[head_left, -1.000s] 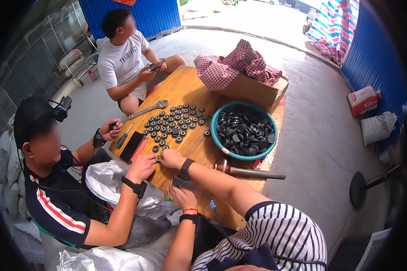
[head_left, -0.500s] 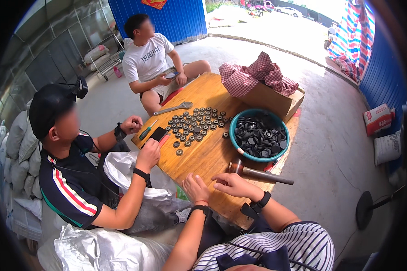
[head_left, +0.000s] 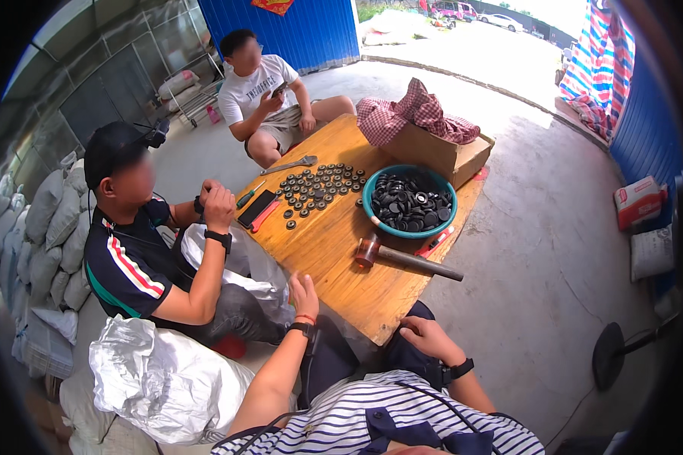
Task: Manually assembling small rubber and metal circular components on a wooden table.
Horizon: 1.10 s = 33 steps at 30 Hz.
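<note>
My left hand (head_left: 303, 298) is at the near left edge of the wooden table (head_left: 334, 280), fingers stretched out and holding nothing. Off the table's near corner, my right hand (head_left: 431, 340) rests on my dark-trousered leg, loosely spread and empty. Nearest to both on the tabletop lies a mallet (head_left: 421, 263) with a brown head and dark handle. Beyond it stands a teal basin (head_left: 368, 205) full of black round caps (head_left: 410, 201). Several small black wheel-like parts with metal centres (head_left: 322, 184) are spread on the table to its left.
A wrench (head_left: 292, 164), a screwdriver (head_left: 249, 195), a flat black object (head_left: 258, 208) and a red-handled tool (head_left: 265, 216) lie at the left side. A cardboard box (head_left: 440, 155) with checked cloth stands at the back. Two people sit at left and far side; white sacks (head_left: 159, 379) lie left.
My right hand has come off the table onto my leg; my left has drawn back to the edge. The person at left has raised both hands; the far person has lifted a phone.
</note>
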Each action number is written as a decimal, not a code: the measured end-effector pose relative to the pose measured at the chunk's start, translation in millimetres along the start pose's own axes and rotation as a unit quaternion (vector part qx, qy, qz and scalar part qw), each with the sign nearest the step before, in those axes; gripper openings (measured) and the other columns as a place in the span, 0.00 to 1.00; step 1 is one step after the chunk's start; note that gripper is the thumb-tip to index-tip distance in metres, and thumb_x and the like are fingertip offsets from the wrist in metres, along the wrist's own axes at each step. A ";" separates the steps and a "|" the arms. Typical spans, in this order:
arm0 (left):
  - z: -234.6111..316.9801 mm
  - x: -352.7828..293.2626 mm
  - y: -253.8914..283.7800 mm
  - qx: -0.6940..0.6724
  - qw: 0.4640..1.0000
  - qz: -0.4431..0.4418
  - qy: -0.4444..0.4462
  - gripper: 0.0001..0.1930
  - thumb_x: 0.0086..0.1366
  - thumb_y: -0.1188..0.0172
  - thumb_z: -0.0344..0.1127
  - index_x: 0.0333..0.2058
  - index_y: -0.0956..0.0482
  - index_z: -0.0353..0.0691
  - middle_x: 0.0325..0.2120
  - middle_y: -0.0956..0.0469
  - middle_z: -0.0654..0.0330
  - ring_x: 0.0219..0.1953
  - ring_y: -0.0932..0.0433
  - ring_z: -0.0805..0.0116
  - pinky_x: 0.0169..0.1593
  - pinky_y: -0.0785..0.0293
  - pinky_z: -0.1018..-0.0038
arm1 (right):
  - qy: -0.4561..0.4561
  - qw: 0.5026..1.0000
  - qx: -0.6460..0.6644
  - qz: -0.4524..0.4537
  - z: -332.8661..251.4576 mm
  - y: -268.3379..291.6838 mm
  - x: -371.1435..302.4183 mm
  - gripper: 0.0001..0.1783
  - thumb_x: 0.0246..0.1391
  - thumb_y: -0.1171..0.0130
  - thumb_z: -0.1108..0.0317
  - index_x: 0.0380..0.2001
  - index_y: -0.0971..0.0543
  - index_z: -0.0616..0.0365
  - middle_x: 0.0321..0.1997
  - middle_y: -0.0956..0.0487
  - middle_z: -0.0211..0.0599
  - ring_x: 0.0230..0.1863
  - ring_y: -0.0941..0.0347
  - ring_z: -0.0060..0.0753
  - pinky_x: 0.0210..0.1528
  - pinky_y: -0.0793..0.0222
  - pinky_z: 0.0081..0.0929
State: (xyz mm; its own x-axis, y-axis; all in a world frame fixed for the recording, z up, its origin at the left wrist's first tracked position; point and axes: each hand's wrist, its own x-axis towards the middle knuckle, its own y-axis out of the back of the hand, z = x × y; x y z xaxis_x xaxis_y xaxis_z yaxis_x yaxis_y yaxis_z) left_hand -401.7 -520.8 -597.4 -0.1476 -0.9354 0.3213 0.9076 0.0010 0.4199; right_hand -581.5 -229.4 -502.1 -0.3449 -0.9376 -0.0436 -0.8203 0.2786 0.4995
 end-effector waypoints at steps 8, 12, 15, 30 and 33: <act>-55.2 -153.6 122.1 0.166 0.982 -0.053 0.067 0.23 0.69 0.51 0.44 0.52 0.32 0.29 0.55 0.34 0.39 0.59 0.37 0.43 0.64 0.43 0.58 | -0.025 0.999 0.023 -0.031 57.7 5.8 -23.1 0.20 0.58 0.43 0.60 0.47 0.24 0.65 0.37 0.19 0.52 0.39 0.20 0.47 0.42 0.27 0.34; -78.3 -178.0 156.7 0.154 0.960 0.069 0.221 0.24 0.71 0.54 0.47 0.47 0.29 0.26 0.44 0.26 0.41 0.50 0.27 0.48 0.55 0.34 0.62 | -0.010 0.996 0.043 -0.079 62.8 13.5 -23.0 0.21 0.59 0.44 0.60 0.46 0.24 0.67 0.40 0.19 0.53 0.41 0.20 0.46 0.44 0.27 0.34; -75.7 -171.0 158.8 0.103 0.959 0.165 0.207 0.25 0.71 0.54 0.48 0.46 0.29 0.26 0.43 0.26 0.42 0.49 0.27 0.49 0.55 0.35 0.63 | 0.006 0.994 0.080 -0.079 74.1 17.2 -21.4 0.20 0.59 0.43 0.61 0.47 0.24 0.67 0.40 0.18 0.51 0.41 0.20 0.43 0.44 0.27 0.31; -1.6 -88.3 62.9 0.293 0.955 0.017 -0.033 0.25 0.64 0.45 0.40 0.55 0.35 0.30 0.60 0.39 0.42 0.63 0.41 0.44 0.66 0.47 0.56 | -0.100 0.978 0.174 0.049 128.4 30.1 -41.7 0.18 0.61 0.44 0.64 0.47 0.24 0.68 0.36 0.18 0.41 0.35 0.23 0.25 0.39 0.28 0.25; -13.8 -75.0 55.3 0.343 0.936 -0.034 -0.075 0.25 0.61 0.43 0.39 0.55 0.33 0.31 0.61 0.39 0.44 0.65 0.43 0.47 0.67 0.50 0.55 | -0.142 0.973 0.161 0.089 113.2 27.7 -54.2 0.18 0.61 0.44 0.64 0.48 0.24 0.68 0.35 0.19 0.39 0.34 0.24 0.23 0.38 0.28 0.24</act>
State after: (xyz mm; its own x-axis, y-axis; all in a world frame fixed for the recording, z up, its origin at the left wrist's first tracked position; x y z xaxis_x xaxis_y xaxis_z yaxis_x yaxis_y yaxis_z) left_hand -335.0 -455.5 -610.0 -0.2959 -0.8812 0.3686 0.4365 0.2185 0.8728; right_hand -637.2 -147.3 -583.8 -0.5686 -0.7864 -0.2413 -0.8210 0.5246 0.2252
